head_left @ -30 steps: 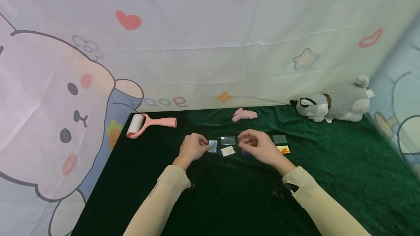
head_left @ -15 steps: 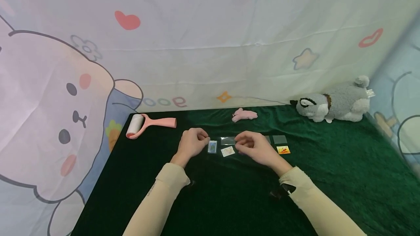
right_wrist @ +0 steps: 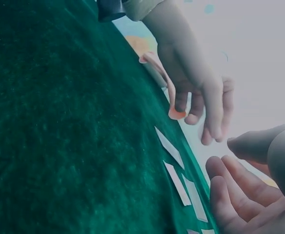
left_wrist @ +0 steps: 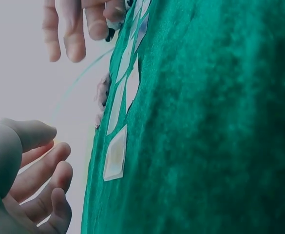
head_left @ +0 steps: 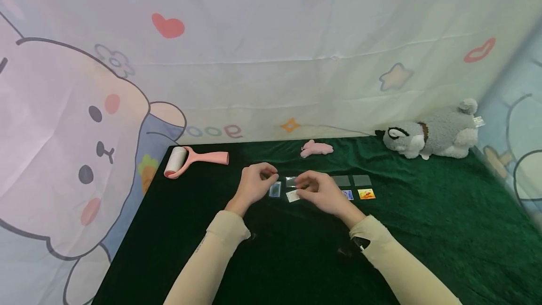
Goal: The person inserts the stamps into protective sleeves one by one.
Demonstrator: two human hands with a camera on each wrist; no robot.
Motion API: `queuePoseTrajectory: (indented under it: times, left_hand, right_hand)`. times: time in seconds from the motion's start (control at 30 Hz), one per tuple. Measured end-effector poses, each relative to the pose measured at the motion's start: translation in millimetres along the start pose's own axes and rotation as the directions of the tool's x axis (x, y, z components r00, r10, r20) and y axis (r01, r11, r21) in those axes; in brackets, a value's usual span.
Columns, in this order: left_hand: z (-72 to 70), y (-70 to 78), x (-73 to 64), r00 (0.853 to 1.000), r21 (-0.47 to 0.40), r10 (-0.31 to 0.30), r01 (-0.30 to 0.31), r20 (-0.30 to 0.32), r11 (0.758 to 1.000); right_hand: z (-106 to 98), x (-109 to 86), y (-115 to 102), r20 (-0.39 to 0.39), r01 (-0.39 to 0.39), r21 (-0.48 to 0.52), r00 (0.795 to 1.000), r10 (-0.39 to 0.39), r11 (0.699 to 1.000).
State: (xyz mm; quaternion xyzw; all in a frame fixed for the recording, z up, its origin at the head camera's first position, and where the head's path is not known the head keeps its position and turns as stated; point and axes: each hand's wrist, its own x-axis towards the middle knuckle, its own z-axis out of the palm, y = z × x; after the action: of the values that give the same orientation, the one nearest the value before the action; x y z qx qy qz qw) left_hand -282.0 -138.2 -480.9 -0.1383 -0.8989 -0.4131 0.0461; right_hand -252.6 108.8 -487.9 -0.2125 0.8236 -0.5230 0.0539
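Observation:
My left hand [head_left: 254, 183] hovers with loosely bent fingers at the upper left of a blue picture card [head_left: 275, 190]. In the left wrist view its thumb and fingers [left_wrist: 41, 135] stand apart with nothing between them. My right hand [head_left: 322, 196] hangs over the right part of a small white card [head_left: 292, 196] and of a clear sleeve [head_left: 290, 181]. The right wrist view shows its fingers [right_wrist: 225, 195] loosely curved and holding nothing. To its right lie a blue-purple card [head_left: 347, 195], partly covered by the hand, and a yellow card [head_left: 366, 194].
Behind those two cards lie flat clear sleeves [head_left: 341, 180] on the green cloth [head_left: 292, 258]. Farther back are a pink plush toy [head_left: 316, 148], a pink lint roller [head_left: 207, 157] at left and a grey plush penguin [head_left: 440, 133] at right. A printed curtain [head_left: 262, 84] hangs behind.
My left fingers have come off the blue card and moved slightly forward and right. My right hand has shifted left towards the white card, uncovering a sleeve and part of the blue-purple card.

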Motion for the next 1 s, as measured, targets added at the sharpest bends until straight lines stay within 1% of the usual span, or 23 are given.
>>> queuePoseTrajectory:
  times: [0.13, 0.2, 0.37, 0.47, 0.57, 0.67, 0.8, 1.0]
  left_hand:
    - [3.4, 2.1, 1.0, 1.000, -0.010, 0.009, -0.009, 0.021, 1.000]
    - [4.5, 3.2, 1.2, 0.999, -0.013, 0.017, -0.016, 0.027, 1.000]
    - [6.5, 4.1, 2.0, 0.999, -0.026, 0.027, -0.026, 0.031, 0.999]
    - [8.5, 3.9, 2.8, 0.999, -0.027, 0.033, -0.033, 0.030, 0.999]
    - [11.2, 3.2, 3.8, 0.999, -0.026, 0.043, -0.042, 0.028, 0.999]
    - [13.7, 3.1, 4.9, 0.998, -0.033, 0.045, -0.044, 0.032, 0.998]
    - [15.3, 4.3, 6.4, 0.999, -0.038, 0.031, -0.030, 0.039, 0.999]
    - [16.1, 6.0, 9.8, 0.999, -0.045, 0.020, -0.019, 0.035, 0.999]
  right_hand:
    - [5, 1.4, 2, -0.013, -0.044, 0.016, 0.999, 0.044, 0.999]
    - [7, 2.2, 4, -0.020, -0.054, 0.026, 0.998, 0.054, 0.998]
    - [13, 5.5, 10, -0.032, -0.094, 0.049, 0.995, 0.096, 0.994]
    - [17, 7.0, 11, -0.043, -0.131, 0.033, 0.990, 0.133, 0.991]
    - [19, 8.4, 11, -0.065, -0.154, -0.003, 0.986, 0.154, 0.988]
    - [22, 9.7, 11, -0.093, -0.157, -0.036, 0.984, 0.153, 0.987]
    - [24, 10.5, 11, -0.127, -0.168, -0.065, 0.979, 0.159, 0.984]
    - [26, 11.3, 12, -0.159, -0.187, -0.077, 0.972, 0.173, 0.979]
